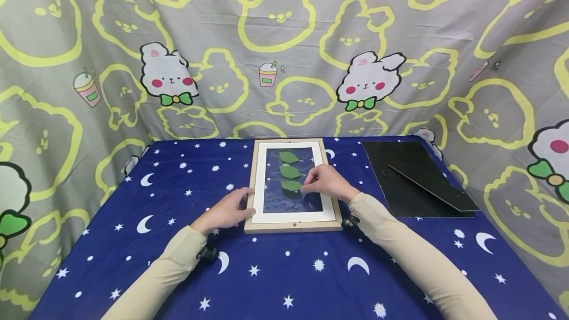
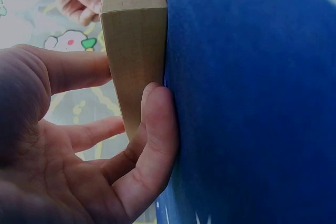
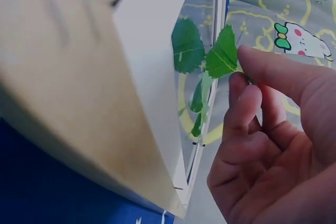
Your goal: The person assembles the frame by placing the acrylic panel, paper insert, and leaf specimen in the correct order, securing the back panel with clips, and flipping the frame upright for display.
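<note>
A light wooden picture frame [image 1: 338, 211] lies flat, with a white mat [image 1: 258, 206] around a clear, reflective pane [image 1: 275, 206]. Three green leaves are lined up over the pane: a far leaf [image 1: 288, 157], a middle leaf [image 1: 290, 172] and a near leaf [image 1: 291, 186]. My right hand [image 1: 329, 181] pinches the near leaf at its stem end, between thumb and finger; the leaf blade [image 3: 223, 56] shows at the fingertips. My left hand [image 1: 227, 208] touches the frame's left edge, its fingers spread and loosely bent against the wooden side [image 2: 134, 51].
At the right of the table lies a black backing board [image 1: 378, 162] with a hinged strut [image 1: 431, 186] raised on it. A small dark piece [image 1: 384, 173] sits on the board. The blue starry tablecloth [image 1: 284, 270] reaches back to a patterned curtain [image 1: 222, 28].
</note>
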Available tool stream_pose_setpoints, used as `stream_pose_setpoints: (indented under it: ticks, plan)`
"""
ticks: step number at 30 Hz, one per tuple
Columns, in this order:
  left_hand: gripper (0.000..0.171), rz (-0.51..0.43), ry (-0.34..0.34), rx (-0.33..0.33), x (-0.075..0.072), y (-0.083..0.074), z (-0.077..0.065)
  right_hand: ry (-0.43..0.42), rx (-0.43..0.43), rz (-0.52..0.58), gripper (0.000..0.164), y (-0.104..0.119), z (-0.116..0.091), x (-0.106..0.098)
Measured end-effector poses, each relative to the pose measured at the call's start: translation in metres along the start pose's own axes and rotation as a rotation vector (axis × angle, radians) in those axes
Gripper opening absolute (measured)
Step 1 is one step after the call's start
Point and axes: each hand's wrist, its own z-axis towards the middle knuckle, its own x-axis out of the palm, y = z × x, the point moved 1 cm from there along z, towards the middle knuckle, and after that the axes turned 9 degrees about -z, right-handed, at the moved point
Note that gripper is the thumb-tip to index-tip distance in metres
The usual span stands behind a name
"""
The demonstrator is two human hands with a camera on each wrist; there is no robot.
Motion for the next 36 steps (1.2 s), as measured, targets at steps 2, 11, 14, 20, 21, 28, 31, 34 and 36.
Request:
stream_pose_setpoints:
  ticks: [2,11,14,20,21,28,31,34,36]
  plan:
    - [0.061,-0.002,0.000,0.001,0.0000,0.0004,-0.0001,0.002,0.004,-0.006,0.015,-0.0003,0.0011,0.0008]
    - [0.061,-0.008,0.000,0.002,0.0010,0.0020,0.0007,0.030,0.010,-0.033,0.016,-0.0005,0.0032,0.0033]
    - [0.061,-0.006,-0.003,0.002,0.0012,0.0017,0.0011,0.045,0.006,-0.040,0.017,-0.0011,0.0032,0.0035]
    - [0.060,0.010,-0.009,0.003,0.0013,0.0001,0.0002,0.060,0.006,-0.069,0.017,-0.0024,0.0039,0.0042]
    - [0.060,0.013,-0.010,0.003,0.0013,-0.0001,0.0001,0.063,0.010,-0.073,0.017,-0.0020,0.0040,0.0042]
    - [0.060,0.012,-0.009,0.007,0.0011,0.0002,-0.0001,0.083,0.017,-0.097,0.017,-0.0012,0.0036,0.0049]
    - [0.060,0.010,-0.007,0.011,0.0010,0.0003,0.0003,0.087,0.011,-0.094,0.017,-0.0022,0.0034,0.0054]
    - [0.060,0.008,-0.006,0.012,0.0009,0.0004,0.0005,0.088,0.007,-0.090,0.017,-0.0024,0.0031,0.0054]
    - [0.060,0.006,-0.007,0.011,0.0008,0.0001,0.0008,0.089,0.006,-0.090,0.017,-0.0023,0.0028,0.0050]
